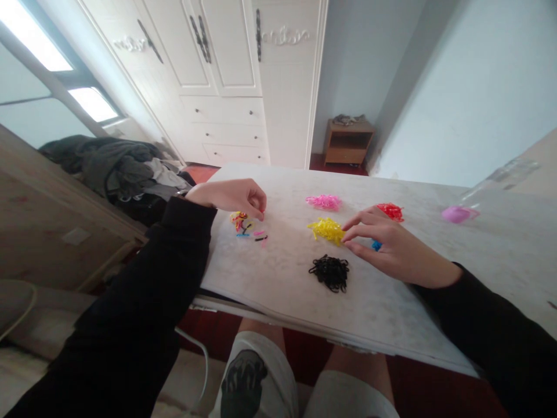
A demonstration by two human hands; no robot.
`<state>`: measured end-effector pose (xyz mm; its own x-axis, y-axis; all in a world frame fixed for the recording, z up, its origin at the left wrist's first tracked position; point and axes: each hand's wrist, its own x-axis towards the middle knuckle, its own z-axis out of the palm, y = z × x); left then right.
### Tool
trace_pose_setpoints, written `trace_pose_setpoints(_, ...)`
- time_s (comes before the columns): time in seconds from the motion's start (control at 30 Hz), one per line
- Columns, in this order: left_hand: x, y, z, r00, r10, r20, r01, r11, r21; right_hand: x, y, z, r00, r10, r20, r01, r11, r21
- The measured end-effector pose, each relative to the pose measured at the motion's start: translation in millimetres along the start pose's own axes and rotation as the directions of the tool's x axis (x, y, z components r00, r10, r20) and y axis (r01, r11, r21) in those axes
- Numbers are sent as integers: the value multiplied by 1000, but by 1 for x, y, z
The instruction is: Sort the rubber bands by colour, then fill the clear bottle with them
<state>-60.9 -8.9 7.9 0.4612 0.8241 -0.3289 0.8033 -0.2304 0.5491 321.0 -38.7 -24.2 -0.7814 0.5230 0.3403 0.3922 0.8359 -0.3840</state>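
Small elastic bands lie sorted by colour on the pale tabletop. At the right edge of the yellow bands (327, 230), my right hand (387, 244) has its thumb and fingertips drawn together; what they pinch cannot be made out. Part of the blue bands (376, 245) shows beneath this hand, and the red bands (391, 212) lie just beyond it. My left hand (239, 198) is closed in a pinch above a small mixed-colour cluster of bands (239, 220), its fingertips hiding whatever is in them. Pink bands (324, 202) sit behind the yellow ones, black bands (331, 273) in front.
A clear bottle-like container (500, 177) with a pink end (459, 214) lies at the table's right. The table's front edge (304, 328) is close to my legs. Dark clothes (117, 165) are heaped at left; a white wardrobe (226, 69) and small wooden cabinet (348, 142) stand behind.
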Motion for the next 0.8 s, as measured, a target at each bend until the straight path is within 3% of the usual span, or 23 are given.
trace_pose_setpoints(0.17, 4, 1, 7, 998, 64, -28, -68, 977, -201, 0, -1, 0, 1000, -1, 11, 1, 1000, 0)
trace_pose_setpoints(0.37, 13, 24, 25, 967, 180, -182, -234, 908, -346, 1, -4, 0, 1000, -6, -4, 6, 1000, -5)
trace_pose_setpoints(0.57, 29, 48, 53, 927, 295, -233, -369, 828, -422, 3, -12, 0, 998, -38, -42, 39, 999, 22)
trace_pose_setpoints(0.8, 39, 63, 74, 895, 351, -274, -440, 790, -426, 3, -17, 3, 995, -67, 74, 60, 994, 96)
